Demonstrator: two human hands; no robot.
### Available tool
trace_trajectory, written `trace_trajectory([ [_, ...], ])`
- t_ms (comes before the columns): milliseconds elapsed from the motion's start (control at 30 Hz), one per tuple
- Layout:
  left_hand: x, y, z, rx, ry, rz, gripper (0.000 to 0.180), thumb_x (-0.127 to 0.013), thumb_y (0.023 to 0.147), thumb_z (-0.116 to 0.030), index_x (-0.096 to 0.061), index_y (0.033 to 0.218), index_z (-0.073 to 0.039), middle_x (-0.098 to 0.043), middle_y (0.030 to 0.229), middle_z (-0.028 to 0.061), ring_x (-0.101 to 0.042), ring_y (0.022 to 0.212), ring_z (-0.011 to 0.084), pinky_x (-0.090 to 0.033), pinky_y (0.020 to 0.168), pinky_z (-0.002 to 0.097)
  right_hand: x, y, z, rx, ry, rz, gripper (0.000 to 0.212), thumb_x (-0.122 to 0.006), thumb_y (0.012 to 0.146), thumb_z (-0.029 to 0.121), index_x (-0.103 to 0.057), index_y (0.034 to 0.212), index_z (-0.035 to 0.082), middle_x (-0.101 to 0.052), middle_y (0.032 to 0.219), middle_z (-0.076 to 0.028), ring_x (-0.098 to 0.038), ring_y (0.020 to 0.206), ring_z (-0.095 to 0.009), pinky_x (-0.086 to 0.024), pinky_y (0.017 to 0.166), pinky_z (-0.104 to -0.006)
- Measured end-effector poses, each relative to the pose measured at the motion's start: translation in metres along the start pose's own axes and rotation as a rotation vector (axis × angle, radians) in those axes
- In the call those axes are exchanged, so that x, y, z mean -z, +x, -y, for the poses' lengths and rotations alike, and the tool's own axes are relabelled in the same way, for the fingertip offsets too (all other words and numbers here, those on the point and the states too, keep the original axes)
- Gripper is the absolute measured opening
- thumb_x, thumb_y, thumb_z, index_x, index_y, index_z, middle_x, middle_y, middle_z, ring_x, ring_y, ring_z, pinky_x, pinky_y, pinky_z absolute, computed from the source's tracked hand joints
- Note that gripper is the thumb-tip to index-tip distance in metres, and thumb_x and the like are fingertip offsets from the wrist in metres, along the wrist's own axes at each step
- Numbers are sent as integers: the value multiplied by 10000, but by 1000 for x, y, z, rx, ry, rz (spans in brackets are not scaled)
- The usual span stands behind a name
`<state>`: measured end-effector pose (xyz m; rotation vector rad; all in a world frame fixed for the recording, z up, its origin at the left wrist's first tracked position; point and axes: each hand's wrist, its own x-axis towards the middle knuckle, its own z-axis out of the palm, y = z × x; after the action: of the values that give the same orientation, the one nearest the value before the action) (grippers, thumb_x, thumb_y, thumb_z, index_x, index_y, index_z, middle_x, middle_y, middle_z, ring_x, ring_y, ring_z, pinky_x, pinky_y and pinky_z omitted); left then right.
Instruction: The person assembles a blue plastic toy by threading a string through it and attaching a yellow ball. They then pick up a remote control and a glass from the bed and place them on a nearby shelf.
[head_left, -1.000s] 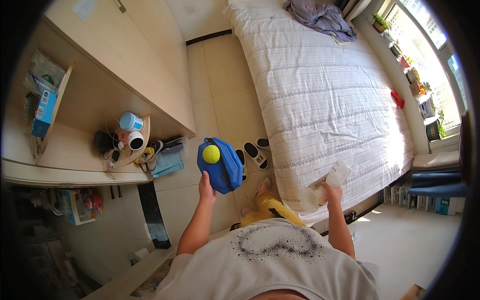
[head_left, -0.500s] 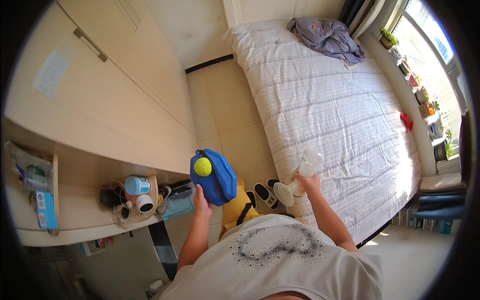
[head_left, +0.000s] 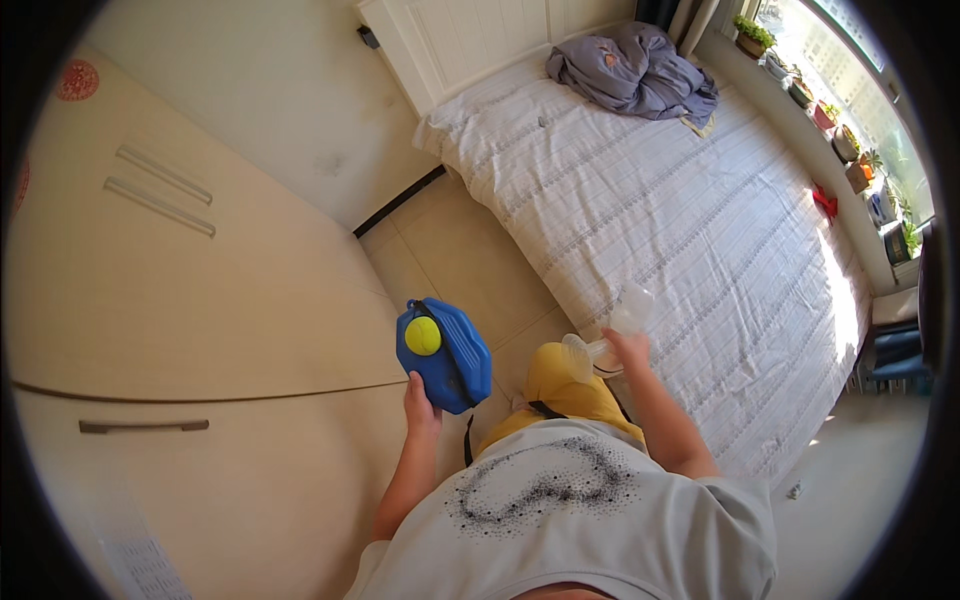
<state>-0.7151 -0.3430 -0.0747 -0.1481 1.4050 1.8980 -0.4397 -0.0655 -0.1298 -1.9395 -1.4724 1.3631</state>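
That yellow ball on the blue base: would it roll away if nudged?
Probably not far: the yellow ball sits in a hollow of the blue base, which the left hand holds tilted. It looks light and round, so once loose it would likely roll.

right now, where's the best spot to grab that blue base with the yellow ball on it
Grip the blue base by its lower narrow end, coming from below, as the left hand does now. It is a flat slab held upright, so fingers can wrap that edge, and the yellow ball seated near the top stays untouched.

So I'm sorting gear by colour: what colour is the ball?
Yellow-green ball, set on the blue base; head view.
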Motion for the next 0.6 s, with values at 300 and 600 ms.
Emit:
trace_trajectory([
  [300,-61,196,-58,69,90,31,585,-433,958,-430,-349,1322,21,-478,1303,140,-502,1166,264,-433,977,396,-159,216,131,-3,-155,-28,462,-771,622,390,-676,859,5,-666,886,-159,-659,797,-258,-506,688,-378],
  [600,-213,412,-117,161,262,48,575,-381,976,-423,-329,1341,18,-457,1320,145,-483,1185,260,-400,1002,402,-291,461,265,-11,-540,-180,535,-756,622,454,-675,988,72,-583,1066,-120,-619,912,-298,-512,753,-416],
])
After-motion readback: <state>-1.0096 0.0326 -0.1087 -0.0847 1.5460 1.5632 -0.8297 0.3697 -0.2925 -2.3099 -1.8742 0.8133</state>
